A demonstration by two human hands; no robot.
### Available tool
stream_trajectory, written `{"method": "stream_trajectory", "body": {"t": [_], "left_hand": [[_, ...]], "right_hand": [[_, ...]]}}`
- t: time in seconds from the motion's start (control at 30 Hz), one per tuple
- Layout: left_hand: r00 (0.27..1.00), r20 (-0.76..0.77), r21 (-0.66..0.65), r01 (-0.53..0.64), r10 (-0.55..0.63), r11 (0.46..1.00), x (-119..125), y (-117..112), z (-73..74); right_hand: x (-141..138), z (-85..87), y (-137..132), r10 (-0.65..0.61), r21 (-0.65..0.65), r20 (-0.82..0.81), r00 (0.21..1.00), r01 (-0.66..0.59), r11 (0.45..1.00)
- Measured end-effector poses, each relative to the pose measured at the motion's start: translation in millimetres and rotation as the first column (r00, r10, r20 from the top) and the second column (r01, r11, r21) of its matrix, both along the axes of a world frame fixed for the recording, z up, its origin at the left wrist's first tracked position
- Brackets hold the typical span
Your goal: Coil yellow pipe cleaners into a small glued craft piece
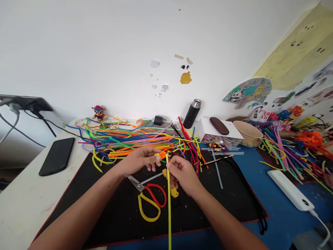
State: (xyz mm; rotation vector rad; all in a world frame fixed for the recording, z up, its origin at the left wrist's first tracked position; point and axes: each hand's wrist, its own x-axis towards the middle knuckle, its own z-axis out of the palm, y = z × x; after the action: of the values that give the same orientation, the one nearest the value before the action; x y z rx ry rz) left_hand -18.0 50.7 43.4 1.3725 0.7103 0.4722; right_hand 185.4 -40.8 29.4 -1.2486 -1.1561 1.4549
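Note:
My left hand (140, 160) is closed, its fingertips pinching the top of a yellow pipe cleaner (169, 205) beside an orange one (162, 155). My right hand (182, 173) is closed round the same yellow pipe cleaner just below, and the stem runs straight down toward me. Both hands hover over a black mat (109, 215). Under them lie scissors (148, 198) with one red and one yellow handle loop. A big heap of coloured pipe cleaners (130, 139) spreads just beyond my hands.
A black phone (57, 156) lies at the left on the white table. Behind stand a black flask (191, 114), a white box (221, 133), a paper bowl (248, 133) and a small figurine (99, 113). More pipe cleaners (286, 149) and a white power strip (290, 190) lie right.

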Motion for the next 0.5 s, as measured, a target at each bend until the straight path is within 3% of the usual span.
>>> {"method": "stream_trajectory", "body": {"t": [0.13,0.3,0.5], "left_hand": [[1.0,0.022,-0.028,-0.004,0.005,1.0,3.2,-2.6,-3.9],[1.0,0.023,-0.027,-0.016,0.017,1.0,5.7,-3.4,-6.8],[1.0,0.027,-0.029,-0.01,0.011,1.0,6.7,-4.2,-6.6]], "right_hand": [[-3.1,-0.2,-3.4,-0.045,0.122,0.201,0.978,0.021,0.992],[-1.1,2.8,-4.7,-0.11,0.327,0.478,0.871,-0.061,0.943],[4.5,3.3,-3.5,-0.147,0.368,0.615,0.774,-0.117,0.923]]}}
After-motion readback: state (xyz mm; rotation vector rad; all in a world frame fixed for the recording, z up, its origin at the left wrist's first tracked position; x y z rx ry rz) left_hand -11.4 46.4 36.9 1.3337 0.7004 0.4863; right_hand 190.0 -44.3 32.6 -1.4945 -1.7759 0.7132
